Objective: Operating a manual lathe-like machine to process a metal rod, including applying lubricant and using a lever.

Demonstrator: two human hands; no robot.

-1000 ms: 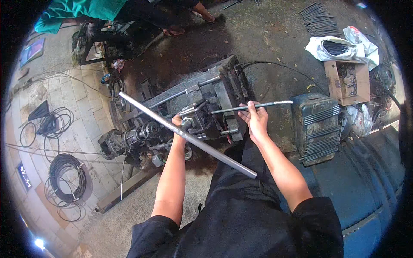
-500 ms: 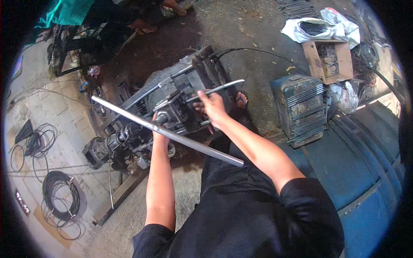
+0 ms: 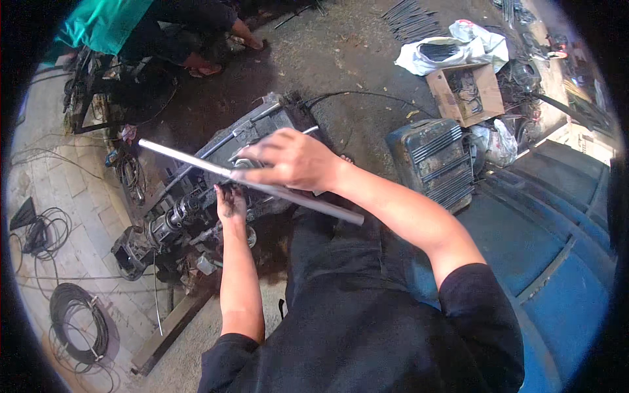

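Observation:
A long bare metal tube runs slantwise over a dark, greasy machine. Palm up, my left hand lies just below the tube's middle, thumb apart; dark marks show on its palm, and its fingertips are partly hidden, so contact with the tube is unclear. My right hand reaches across above the tube and the machine. Its fingers are blurred by motion but look stretched out and apart, one along the tube; nothing plainly sits in them. Slim steel guide bars show on the machine beyond.
A blue-black ribbed metal block stands to the right, near a cardboard box of bent metal parts and a white sack of dark rods. Coiled cable lies at left. Another person's green garment shows at upper left.
My right hand has come off the thin bar at the machine's right side and moved left over the tube. The tube's right end sits higher. The whole view has shifted slightly.

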